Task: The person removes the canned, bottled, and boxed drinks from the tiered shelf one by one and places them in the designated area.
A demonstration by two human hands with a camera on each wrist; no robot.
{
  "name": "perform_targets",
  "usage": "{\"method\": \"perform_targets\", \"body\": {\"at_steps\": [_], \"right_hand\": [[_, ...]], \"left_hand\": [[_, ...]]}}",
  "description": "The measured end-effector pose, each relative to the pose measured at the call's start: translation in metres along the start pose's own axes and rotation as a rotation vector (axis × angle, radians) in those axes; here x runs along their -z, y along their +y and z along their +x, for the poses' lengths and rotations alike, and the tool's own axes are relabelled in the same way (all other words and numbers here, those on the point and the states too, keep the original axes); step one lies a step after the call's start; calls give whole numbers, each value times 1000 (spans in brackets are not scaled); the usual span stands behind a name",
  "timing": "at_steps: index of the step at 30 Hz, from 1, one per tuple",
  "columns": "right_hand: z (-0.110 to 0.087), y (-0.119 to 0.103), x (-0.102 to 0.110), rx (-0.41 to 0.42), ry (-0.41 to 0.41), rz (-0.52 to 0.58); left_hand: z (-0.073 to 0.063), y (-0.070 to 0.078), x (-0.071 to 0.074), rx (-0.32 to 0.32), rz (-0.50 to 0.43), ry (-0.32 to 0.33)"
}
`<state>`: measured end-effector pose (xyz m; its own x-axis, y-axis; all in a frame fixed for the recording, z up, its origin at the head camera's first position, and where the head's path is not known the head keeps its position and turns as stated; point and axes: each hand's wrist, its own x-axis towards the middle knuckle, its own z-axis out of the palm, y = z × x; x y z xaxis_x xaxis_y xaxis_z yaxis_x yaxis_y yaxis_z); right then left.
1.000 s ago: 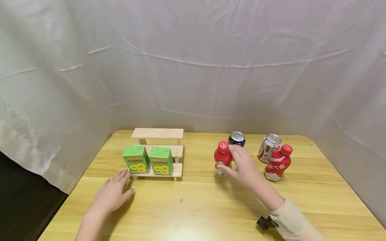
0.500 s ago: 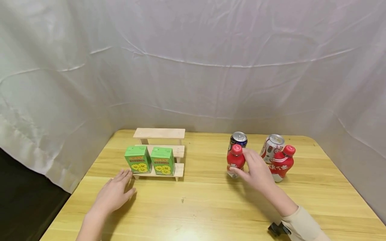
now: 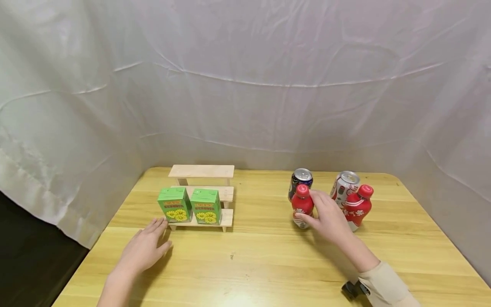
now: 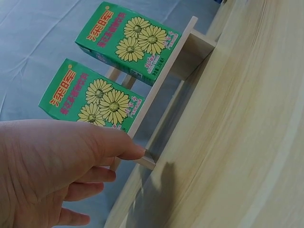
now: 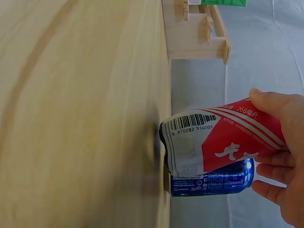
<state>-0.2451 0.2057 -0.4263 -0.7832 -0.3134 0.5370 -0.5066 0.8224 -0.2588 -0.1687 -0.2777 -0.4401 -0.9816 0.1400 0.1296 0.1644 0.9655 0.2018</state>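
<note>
My right hand (image 3: 331,218) grips a small red bottle (image 3: 302,205) round its upper body, thumb on the near side. The bottle stands upright in front of a dark blue can (image 3: 300,179); in the right wrist view its white base (image 5: 185,142) is at or just above the table, I cannot tell which. My left hand (image 3: 142,247) lies with relaxed fingers beside the front left corner of a three-step wooden rack (image 3: 201,171); its fingertips are at the lowest step. Two green drink cartons, a left one (image 3: 174,205) and a right one (image 3: 206,207), stand on that step.
A second red bottle (image 3: 358,207) stands to the right of my right hand, partly hidden by it. Behind that bottle is a white and red can (image 3: 345,186). Pale cloth (image 3: 268,106) hangs behind the wooden table (image 3: 245,264).
My right hand has moved the red bottle a little to the right, in front of the blue can; over the last half second it hardly moves. My left hand stays by the rack.
</note>
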Motion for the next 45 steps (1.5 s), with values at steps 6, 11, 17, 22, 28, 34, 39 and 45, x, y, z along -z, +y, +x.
{"method": "perform_targets", "body": {"at_steps": [6, 11, 17, 22, 28, 34, 39, 45], "right_hand": [[0, 7, -1, -35, -36, 23], [0, 10, 3, -71, -100, 61], [2, 12, 4, -62, -121, 29], [2, 15, 5, -47, -113, -24], [2, 23, 4, -13, -89, -81], [3, 28, 3, 14, -73, -81], [3, 28, 4, 23, -79, -84], [3, 26, 15, -4, -102, -74]], "left_hand": [[1, 0, 0, -7, -3, -3], [0, 0, 1, -5, -11, -2], [-3, -1, 1, -3, -12, -6], [-3, -3, 1, -2, -18, -11], [-2, -2, 2, -2, -26, -14], [-2, -5, 2, -3, -22, -16], [-3, -5, 3, -3, -16, -15], [-2, -2, 4, -5, -21, -16]]}}
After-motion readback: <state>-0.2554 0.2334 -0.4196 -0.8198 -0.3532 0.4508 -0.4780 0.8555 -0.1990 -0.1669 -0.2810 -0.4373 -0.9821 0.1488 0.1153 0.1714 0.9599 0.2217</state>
